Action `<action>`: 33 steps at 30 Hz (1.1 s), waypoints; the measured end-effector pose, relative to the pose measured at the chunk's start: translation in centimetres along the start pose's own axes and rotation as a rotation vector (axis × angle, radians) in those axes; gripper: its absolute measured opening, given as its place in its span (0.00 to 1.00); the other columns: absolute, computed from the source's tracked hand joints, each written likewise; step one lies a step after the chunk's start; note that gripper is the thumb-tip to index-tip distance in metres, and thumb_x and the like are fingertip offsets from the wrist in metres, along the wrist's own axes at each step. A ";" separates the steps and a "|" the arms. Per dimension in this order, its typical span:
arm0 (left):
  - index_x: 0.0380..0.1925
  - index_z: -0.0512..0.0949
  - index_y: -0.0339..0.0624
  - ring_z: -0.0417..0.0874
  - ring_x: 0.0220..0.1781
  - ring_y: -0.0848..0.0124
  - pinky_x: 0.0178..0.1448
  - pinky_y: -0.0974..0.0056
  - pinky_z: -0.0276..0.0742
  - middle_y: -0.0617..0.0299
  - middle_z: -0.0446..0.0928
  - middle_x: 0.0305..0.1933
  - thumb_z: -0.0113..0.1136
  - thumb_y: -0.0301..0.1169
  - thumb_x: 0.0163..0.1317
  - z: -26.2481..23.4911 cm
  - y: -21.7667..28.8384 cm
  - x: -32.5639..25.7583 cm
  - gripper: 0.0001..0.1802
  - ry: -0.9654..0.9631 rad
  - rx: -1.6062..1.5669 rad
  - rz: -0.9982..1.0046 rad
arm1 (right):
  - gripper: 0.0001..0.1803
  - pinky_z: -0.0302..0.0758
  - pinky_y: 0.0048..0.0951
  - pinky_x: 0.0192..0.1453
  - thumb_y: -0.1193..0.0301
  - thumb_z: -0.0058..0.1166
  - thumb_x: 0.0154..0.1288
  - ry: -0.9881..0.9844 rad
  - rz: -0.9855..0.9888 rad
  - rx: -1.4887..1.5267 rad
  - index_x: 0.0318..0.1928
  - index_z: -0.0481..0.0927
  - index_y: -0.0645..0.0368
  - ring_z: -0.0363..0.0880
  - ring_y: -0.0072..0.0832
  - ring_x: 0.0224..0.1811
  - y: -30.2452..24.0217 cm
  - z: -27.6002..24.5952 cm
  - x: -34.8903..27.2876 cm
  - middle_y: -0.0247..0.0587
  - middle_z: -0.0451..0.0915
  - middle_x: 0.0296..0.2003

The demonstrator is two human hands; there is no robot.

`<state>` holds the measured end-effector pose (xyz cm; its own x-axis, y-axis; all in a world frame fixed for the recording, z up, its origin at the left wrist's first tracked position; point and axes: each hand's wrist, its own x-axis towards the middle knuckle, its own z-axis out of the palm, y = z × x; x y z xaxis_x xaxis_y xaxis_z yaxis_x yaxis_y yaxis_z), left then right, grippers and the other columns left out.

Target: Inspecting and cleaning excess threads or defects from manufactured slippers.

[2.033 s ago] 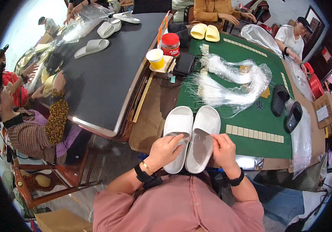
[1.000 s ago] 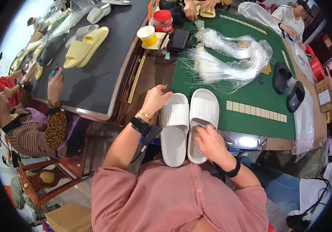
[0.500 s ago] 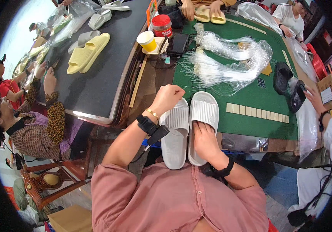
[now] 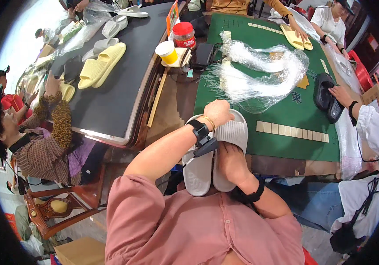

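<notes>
A pair of pale grey slide slippers rests side by side against the near table edge, toes pointing away from me. My right hand (image 4: pixel 232 165) reaches into the right grey slipper (image 4: pixel 233 132), its fingers tucked under the ribbed strap and hidden there. Over the toe end of that slipper is my left hand (image 4: pixel 217 112), fingers curled closed; whether anything small is pinched in them is hidden. My left forearm crosses over the left grey slipper (image 4: pixel 197 179), covering much of its strap.
A bundle of clear plastic ties (image 4: pixel 264 75) lies on the green table mat (image 4: pixel 286 148). Co-workers' hands touch black slippers (image 4: pixel 326 97) at right and yellow slippers (image 4: pixel 293 37) at the far side. On the dark left table are more yellow slippers (image 4: pixel 101 66); a yellow cup (image 4: pixel 166 53) and red-lidded jar (image 4: pixel 183 35) stand between.
My left hand has moved right, from the left slipper's toe to the right one's. A co-worker has shifted the yellow slippers rightward; another has brought the black slippers together.
</notes>
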<state>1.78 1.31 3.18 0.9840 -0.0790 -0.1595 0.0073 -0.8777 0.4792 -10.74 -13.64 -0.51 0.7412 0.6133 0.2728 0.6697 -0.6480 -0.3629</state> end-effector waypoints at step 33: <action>0.38 0.77 0.38 0.71 0.26 0.81 0.32 0.72 0.70 0.69 0.74 0.26 0.55 0.36 0.65 0.9 -3.6 -4.5 0.12 0.236 -0.904 0.032 | 0.09 0.74 0.20 0.39 0.78 0.48 0.68 0.090 0.382 1.095 0.45 0.78 0.66 0.77 0.16 0.33 5.2 0.1 9.0 0.32 0.80 0.32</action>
<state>-2.82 4.39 1.43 0.9961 0.0879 -0.0029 0.0177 -0.1681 0.9856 -0.61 -11.45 -0.03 0.9164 0.3995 0.0254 0.0362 -0.0196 -0.9992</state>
